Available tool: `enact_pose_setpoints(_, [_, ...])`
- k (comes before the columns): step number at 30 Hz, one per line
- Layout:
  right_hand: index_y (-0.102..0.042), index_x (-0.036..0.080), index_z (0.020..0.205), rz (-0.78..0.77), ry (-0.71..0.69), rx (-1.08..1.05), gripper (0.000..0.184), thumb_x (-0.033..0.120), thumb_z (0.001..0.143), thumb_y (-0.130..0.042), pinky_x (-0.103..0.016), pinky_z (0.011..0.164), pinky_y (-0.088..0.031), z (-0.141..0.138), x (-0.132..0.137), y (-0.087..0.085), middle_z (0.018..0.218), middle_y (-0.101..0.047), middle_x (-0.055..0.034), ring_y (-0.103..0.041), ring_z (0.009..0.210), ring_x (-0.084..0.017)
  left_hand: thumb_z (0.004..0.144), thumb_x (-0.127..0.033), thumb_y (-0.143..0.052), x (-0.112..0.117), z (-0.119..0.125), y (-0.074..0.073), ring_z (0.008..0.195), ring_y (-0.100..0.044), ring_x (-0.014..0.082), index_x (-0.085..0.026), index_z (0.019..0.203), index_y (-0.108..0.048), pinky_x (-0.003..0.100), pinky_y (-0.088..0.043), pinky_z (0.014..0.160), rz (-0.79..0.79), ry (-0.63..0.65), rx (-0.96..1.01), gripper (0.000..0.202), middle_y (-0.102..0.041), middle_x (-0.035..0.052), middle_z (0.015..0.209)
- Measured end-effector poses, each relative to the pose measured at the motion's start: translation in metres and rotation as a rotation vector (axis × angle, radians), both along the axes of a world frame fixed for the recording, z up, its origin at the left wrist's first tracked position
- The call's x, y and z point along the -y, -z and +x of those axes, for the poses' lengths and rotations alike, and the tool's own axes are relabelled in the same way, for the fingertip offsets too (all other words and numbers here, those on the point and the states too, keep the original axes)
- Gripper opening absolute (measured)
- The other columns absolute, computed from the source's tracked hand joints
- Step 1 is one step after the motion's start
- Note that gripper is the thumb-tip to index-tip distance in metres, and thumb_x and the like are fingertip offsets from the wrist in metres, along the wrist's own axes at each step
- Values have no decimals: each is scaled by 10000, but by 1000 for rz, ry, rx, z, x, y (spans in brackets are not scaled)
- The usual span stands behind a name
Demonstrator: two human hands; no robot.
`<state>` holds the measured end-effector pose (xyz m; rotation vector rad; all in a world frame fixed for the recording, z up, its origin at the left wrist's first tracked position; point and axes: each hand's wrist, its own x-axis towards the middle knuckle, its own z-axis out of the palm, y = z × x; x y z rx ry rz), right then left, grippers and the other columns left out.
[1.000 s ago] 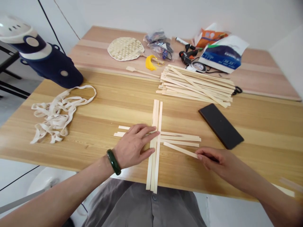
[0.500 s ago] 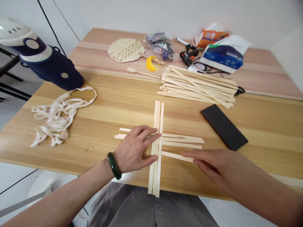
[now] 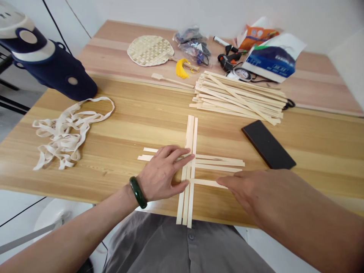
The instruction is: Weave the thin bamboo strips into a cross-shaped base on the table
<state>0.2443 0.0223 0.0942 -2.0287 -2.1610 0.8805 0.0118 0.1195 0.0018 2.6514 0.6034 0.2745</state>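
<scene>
Pale flat wooden strips (image 3: 189, 131) run lengthwise toward me on the table, crossed by other strips (image 3: 220, 162) lying sideways. My left hand (image 3: 159, 176), with a dark green bangle (image 3: 138, 192) on its wrist, lies over the crossing with its fingers spread, pressing on the lengthwise strips. Between the fingers and thumb of my right hand (image 3: 256, 193) is the outer end of a crosswise strip (image 3: 205, 182), the one closest to me. Its inner end meets the lengthwise strips near my left thumb. My right thumb is mostly hidden.
A pile of strips (image 3: 239, 96) lies at the back right, near a black slab (image 3: 269, 145). Behind are a woven fan (image 3: 150, 50), yellow tassel (image 3: 182, 68), glue gun (image 3: 227, 62) and tissue pack (image 3: 271, 58). White ribbon (image 3: 68, 132) and a dark blue bag (image 3: 54, 68) are left.
The held strip has swung from a slant to nearly level, and my right hand has turned more palm-down. My left hand stays on the crossing. The whole view has shifted slightly.
</scene>
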Motion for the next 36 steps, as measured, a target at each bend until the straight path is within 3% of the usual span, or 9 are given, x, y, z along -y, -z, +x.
enact_pose_setpoints(4, [-697, 279, 704, -4, -21, 7, 154, 314, 811, -593, -379, 611, -471, -5, -3, -1, 645, -673, -62, -674, 735, -290, 837, -406, -632, 0, 0, 1, 1232, -457, 301, -204, 1425, -473, 502, -407, 1077, 2, 5, 9, 642, -518, 94, 1432])
enact_pose_setpoints(8, [-665, 254, 616, 10, -20, 59, 229, 270, 822, -566, -405, 659, -474, -8, -3, 3, 625, -659, -80, -674, 728, -297, 836, -413, -632, -1, -1, 0, 1231, -458, 303, -208, 1431, -467, 502, -407, 1078, 4, 18, 4, 651, -516, 98, 1431])
enact_pose_setpoints(13, [-760, 307, 834, -50, -25, 35, 235, 306, 871, -528, -342, 620, -481, 3, -1, 7, 715, -724, -28, -680, 683, -233, 803, -344, -647, -1, -1, -1, 1214, -467, 305, -207, 1431, -469, 507, -412, 1073, 5, 30, 11, 666, -521, 104, 1423])
enact_pose_setpoints(18, [-765, 345, 1019, -113, -30, -69, 281, 336, 898, -512, -291, 622, -507, 18, 6, 10, 882, -775, 7, -704, 701, -195, 808, -356, -638, -2, 0, -2, 1214, -459, 313, -196, 1424, -477, 515, -416, 1068, 2, 28, 7, 657, -517, 109, 1427])
enact_pose_setpoints(23, [-766, 303, 1012, -139, -2, -143, 298, 338, 916, -486, -290, 665, -531, 21, 15, 20, 951, -784, -13, -711, 748, -196, 789, -297, -628, -3, 1, -6, 1223, -452, 314, -190, 1420, -481, 516, -402, 1081, -11, 46, -14, 657, -510, 114, 1429])
enact_pose_setpoints(30, [-782, 290, 880, -121, 27, -124, 296, 264, 859, -488, -300, 674, -535, 12, 20, 18, 849, -786, -11, -711, 709, -209, 800, -309, -610, -4, 1, -6, 1213, -452, 317, -192, 1436, -463, 514, -403, 1071, 15, 62, -37, 663, -507, 109, 1435])
enact_pose_setpoints(36, [-766, 356, 1034, -266, -23, -245, 304, 316, 923, -485, -267, 635, -531, 16, 34, 22, 963, -783, 46, -725, 747, -188, 785, -318, -613, -4, 0, -4, 1218, -437, 325, -172, 1410, -492, 525, -381, 1087, 17, 58, -42, 653, -501, 112, 1440])
